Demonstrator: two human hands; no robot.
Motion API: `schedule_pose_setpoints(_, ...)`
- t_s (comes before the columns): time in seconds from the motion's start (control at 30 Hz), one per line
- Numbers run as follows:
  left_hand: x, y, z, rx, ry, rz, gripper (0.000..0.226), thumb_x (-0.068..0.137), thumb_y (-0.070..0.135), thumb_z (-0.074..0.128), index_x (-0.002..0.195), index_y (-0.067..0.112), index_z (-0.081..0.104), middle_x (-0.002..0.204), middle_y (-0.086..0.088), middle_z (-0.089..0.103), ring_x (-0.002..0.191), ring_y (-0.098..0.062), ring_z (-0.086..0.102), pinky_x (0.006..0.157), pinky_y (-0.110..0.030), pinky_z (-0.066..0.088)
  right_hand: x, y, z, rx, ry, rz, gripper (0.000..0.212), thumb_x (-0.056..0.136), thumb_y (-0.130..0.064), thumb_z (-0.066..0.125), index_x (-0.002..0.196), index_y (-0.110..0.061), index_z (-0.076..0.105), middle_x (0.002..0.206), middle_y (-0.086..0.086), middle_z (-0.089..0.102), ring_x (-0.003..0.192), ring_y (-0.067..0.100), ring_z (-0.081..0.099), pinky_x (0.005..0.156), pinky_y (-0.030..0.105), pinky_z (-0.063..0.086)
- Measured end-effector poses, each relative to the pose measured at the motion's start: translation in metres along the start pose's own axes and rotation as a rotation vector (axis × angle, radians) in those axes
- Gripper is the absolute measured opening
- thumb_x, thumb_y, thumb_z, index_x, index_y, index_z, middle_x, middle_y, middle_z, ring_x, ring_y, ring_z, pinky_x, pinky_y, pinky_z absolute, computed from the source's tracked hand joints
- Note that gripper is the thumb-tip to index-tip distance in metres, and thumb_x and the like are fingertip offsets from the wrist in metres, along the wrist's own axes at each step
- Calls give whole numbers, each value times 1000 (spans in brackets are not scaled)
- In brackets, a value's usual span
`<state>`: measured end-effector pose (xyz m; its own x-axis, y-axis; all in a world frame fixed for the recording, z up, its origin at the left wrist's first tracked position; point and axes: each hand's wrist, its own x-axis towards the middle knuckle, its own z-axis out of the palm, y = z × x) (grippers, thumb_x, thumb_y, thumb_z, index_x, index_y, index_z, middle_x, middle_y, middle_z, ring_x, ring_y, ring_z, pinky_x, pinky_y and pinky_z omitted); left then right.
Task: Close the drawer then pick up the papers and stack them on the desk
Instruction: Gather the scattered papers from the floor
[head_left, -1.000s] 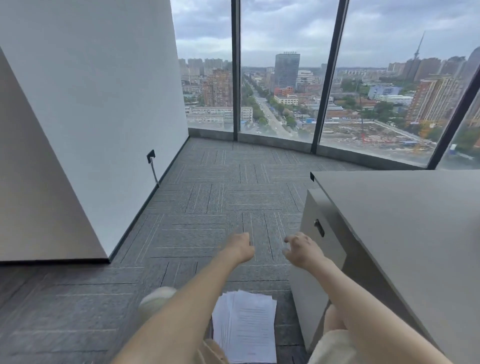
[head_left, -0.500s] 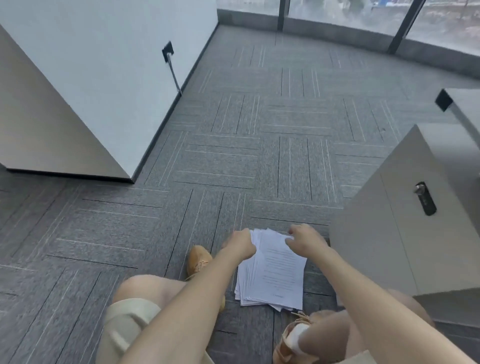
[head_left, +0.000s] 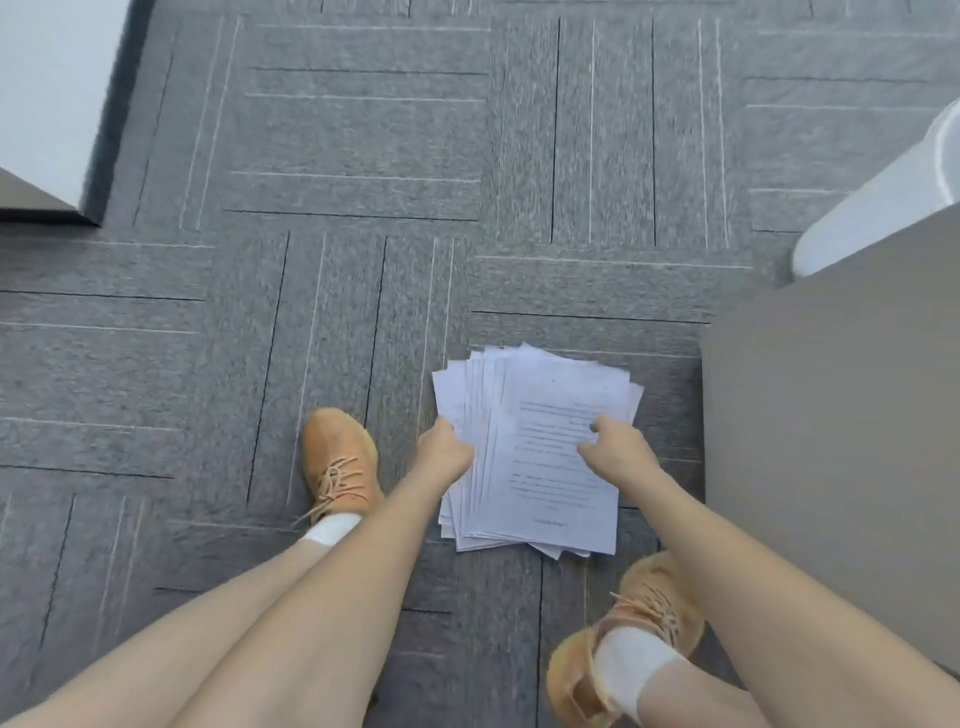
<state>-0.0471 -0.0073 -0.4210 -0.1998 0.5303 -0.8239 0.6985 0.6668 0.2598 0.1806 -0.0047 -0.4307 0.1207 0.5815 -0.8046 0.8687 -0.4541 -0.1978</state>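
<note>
A fanned stack of printed white papers (head_left: 540, 415) lies flat on the grey carpet between my feet. My left hand (head_left: 444, 452) is at the stack's left edge, fingers curled around it with the thumb on top. On the right side of the top sheet rests my right hand (head_left: 618, 452), fingers curled; its grip is hidden. The grey cabinet or desk surface (head_left: 831, 415) fills the right side, just right of the papers. The drawer front is out of view.
My tan laced shoes stand either side of the papers, the left shoe (head_left: 340, 462) and the right shoe (head_left: 644, 623). A white wall corner (head_left: 47, 104) is at the upper left. A pale rounded edge (head_left: 883, 202) juts above the grey surface.
The view has dropped from the windows to the floor. Both hands have gone down from mid-air to the papers, which lie where they were.
</note>
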Motion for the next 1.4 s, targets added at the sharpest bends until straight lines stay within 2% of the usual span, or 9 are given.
schedule_pose_setpoints(0.17,49,-20,29,-123,3,-94,48,88,17,51,136,11,46,133,-9,56,118,-29,54,81,-28,40,42,33,41,239,4,158,62,97,-37,51,151,-9,39,152,15,47,134,35,49,98,40,44)
schedule_pose_setpoints(0.3,78,-28,45,-258,118,-206,52,79,20,56,130,17,50,129,-12,48,111,-33,54,93,-40,50,63,50,65,374,134,289,59,95,-33,54,145,-4,42,146,21,42,125,40,50,94,43,46)
schedule_pose_setpoints(0.47,98,-33,57,-261,240,-252,45,81,6,50,123,19,41,129,-13,38,106,-30,45,77,-36,44,78,52,77,413,256,383,44,89,-26,53,129,-6,52,136,17,41,120,38,47,96,53,50)
schedule_pose_setpoints(0.7,100,-32,67,-184,226,-78,34,83,6,46,115,17,45,109,-16,56,95,-34,56,72,-37,44,86,32,94,481,217,261,43,96,-19,48,136,-5,42,136,17,36,120,38,47,98,47,48)
schedule_pose_setpoints(0.83,97,-32,75,-147,238,-78,46,87,8,50,129,27,44,112,-13,53,97,-33,57,74,-35,42,81,31,98,355,350,317,48,92,-21,54,136,-4,40,147,22,32,131,40,36,104,51,42)
schedule_pose_setpoints(0.93,94,-31,76,-224,221,-44,52,87,11,54,133,30,42,114,-7,59,93,-27,59,78,-35,48,76,34,101,327,314,317,74,95,-20,50,156,-1,13,164,26,13,150,41,20,123,53,20)
schedule_pose_setpoints(1.03,90,-25,81,-403,191,-98,42,84,14,58,122,26,43,108,1,64,93,-26,61,84,-38,52,72,35,105,309,281,271,80,97,-18,47,159,1,0,168,23,3,156,35,6,127,46,5)
schedule_pose_setpoints(1.2,87,-15,89,-637,175,-204,39,83,25,61,118,14,50,112,-4,64,97,-25,59,89,-36,49,66,33,103,347,315,238,76,97,-16,46,159,1,3,168,18,10,156,32,12,128,42,6)
schedule_pose_setpoints(1.4,83,-16,85,-530,82,-129,50,76,15,70,122,19,51,113,-1,66,101,-25,63,93,-42,53,56,25,106,408,323,175,79,92,-12,48,160,-6,7,165,16,26,151,34,25,125,47,20)
